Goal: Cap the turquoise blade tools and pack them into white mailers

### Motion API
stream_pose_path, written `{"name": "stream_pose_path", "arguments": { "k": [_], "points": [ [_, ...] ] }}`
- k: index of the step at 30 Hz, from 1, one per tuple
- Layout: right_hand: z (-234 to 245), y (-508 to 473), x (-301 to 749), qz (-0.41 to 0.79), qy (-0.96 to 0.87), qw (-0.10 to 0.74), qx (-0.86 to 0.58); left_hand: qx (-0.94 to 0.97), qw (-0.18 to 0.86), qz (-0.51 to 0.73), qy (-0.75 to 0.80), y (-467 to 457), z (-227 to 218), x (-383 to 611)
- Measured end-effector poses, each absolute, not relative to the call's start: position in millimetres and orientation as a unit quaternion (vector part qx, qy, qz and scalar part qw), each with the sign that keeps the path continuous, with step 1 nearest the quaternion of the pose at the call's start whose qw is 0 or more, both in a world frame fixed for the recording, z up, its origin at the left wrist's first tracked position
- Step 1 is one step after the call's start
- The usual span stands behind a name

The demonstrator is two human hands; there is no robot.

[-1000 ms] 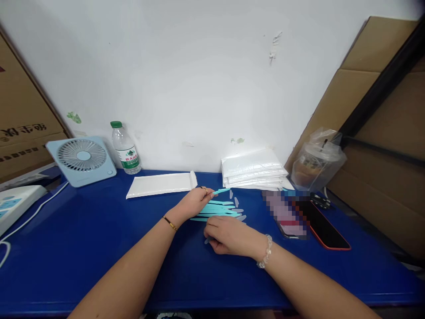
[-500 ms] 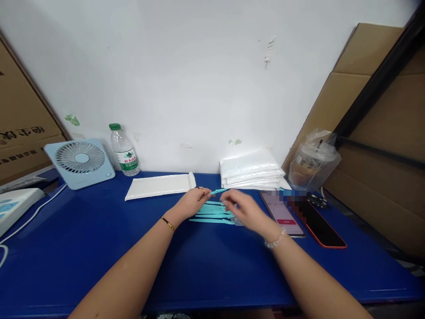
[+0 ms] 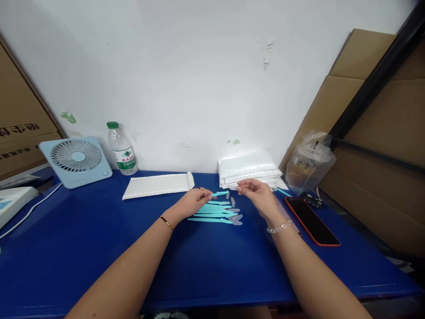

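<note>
My left hand [image 3: 195, 199] is closed on the handle of a teal eyebrow razor [image 3: 219, 194], held just above the table with its blade end to the right. My right hand [image 3: 257, 195] is pinched at thumb and forefinger, up and to the right of that razor and apart from it. At its fingertips is what looks like a small clear blade cover [image 3: 233, 188], hard to make out against the white behind. Below the hands, several teal eyebrow razors [image 3: 212, 215] lie side by side, with translucent covers [image 3: 237, 223] at their right ends.
A white padded envelope [image 3: 157, 185] lies behind my left hand, and a stack of them [image 3: 249, 166] behind my right. Along the sides are a blue fan [image 3: 78, 161], a water bottle [image 3: 122, 150], a bagged drink cup [image 3: 308, 164] and a red-edged phone [image 3: 312, 221].
My right hand has moved up and right, away from the razor in my left hand, uncovering the razors' blade ends. My left hand stays nearly in place, still holding its razor.
</note>
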State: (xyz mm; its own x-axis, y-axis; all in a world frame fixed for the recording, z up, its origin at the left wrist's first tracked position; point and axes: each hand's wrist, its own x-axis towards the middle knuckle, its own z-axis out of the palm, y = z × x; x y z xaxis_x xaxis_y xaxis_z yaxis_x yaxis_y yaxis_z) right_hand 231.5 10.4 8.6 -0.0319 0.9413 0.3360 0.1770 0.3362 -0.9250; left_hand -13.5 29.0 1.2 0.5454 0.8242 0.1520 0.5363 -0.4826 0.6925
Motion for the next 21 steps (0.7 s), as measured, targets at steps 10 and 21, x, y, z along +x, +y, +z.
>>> {"name": "stream_pose_path", "arguments": {
  "k": [10,21],
  "points": [
    [7,13,234,0.35,-0.651,0.495,-0.455,0.838,0.284,0.236,0.401,29,3,-14],
    [11,6,226,0.318,-0.685,0.464,-0.463,0.849,0.271,0.229,0.391,27,1,-12]
  ]
}}
